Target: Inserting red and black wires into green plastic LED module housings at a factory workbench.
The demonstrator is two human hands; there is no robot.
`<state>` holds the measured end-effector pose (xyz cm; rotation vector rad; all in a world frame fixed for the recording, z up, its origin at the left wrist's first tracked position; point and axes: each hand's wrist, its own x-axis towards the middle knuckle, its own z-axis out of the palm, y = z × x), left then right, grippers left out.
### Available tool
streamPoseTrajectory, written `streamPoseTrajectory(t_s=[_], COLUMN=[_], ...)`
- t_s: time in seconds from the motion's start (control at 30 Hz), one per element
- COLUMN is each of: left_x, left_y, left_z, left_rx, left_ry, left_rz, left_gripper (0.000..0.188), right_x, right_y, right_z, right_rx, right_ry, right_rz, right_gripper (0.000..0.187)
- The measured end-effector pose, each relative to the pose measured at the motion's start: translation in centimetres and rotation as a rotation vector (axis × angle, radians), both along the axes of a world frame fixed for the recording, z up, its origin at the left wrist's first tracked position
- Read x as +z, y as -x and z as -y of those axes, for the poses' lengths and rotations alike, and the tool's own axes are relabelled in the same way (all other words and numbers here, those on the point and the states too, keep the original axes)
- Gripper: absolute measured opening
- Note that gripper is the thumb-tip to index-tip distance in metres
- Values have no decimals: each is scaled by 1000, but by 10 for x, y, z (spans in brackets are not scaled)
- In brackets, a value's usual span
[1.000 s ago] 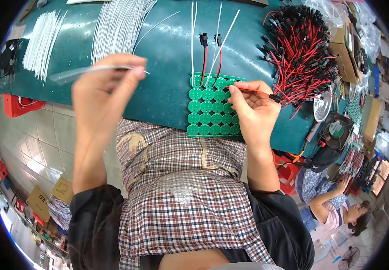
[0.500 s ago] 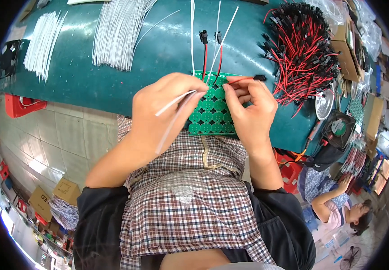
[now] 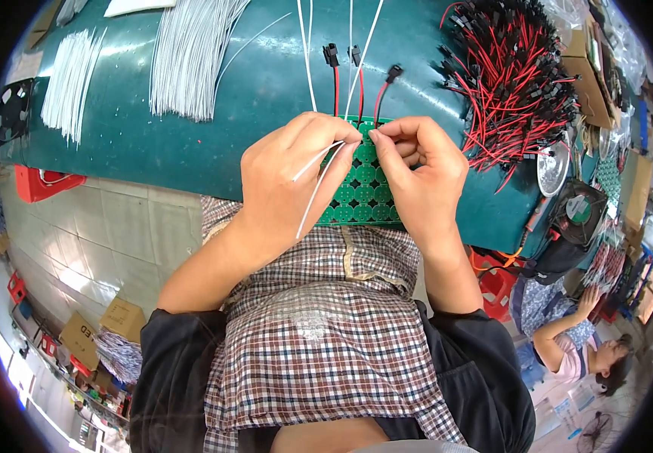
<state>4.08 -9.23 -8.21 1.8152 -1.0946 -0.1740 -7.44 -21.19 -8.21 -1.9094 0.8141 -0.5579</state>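
A green circuit board (image 3: 362, 192) of several round pads lies at the table's near edge, its upper part partly behind my fingers. My left hand (image 3: 285, 166) pinches thin white wires (image 3: 316, 198) over the board's top, their loose ends hanging across the palm. Close beside it, my right hand (image 3: 428, 162) is closed in a pinch on a red-and-black connector lead (image 3: 381, 100); the exact grip is hidden by the fingers. Two more connector leads (image 3: 336, 83) and several white wires (image 3: 366, 57) stick out beyond the board's far edge.
A large heap of red-and-black connector leads (image 3: 504, 90) covers the table's right. Bundles of white wires (image 3: 190, 64) lie at the left. A metal dish (image 3: 553, 170), a soldering iron (image 3: 526, 223) and a black fan (image 3: 577, 210) stand at right. Another person (image 3: 568, 351) sits beyond.
The third lead's connector has swung from beside my right hand to point away past the board's far edge. My left hand has moved slightly right, bringing both hands' fingertips closer together.
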Motion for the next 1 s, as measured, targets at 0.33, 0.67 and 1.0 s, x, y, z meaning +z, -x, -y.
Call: streamPoseTrajectory(t_s=[0.33, 0.67, 1.0], left_x=[-4, 1, 7], left_y=[2, 2, 6], left_z=[3, 3, 8], left_rx=[21, -2, -5], left_ry=[1, -36, -129], left_rz=[63, 113, 173], left_gripper=[19, 14, 14], right_x=[2, 19, 12], right_y=[6, 19, 24], right_z=[8, 58, 81], right_rx=[-16, -220, -233], right_ry=[-34, 450, 748], right_rz=[18, -156, -483], right_gripper=[7, 10, 9])
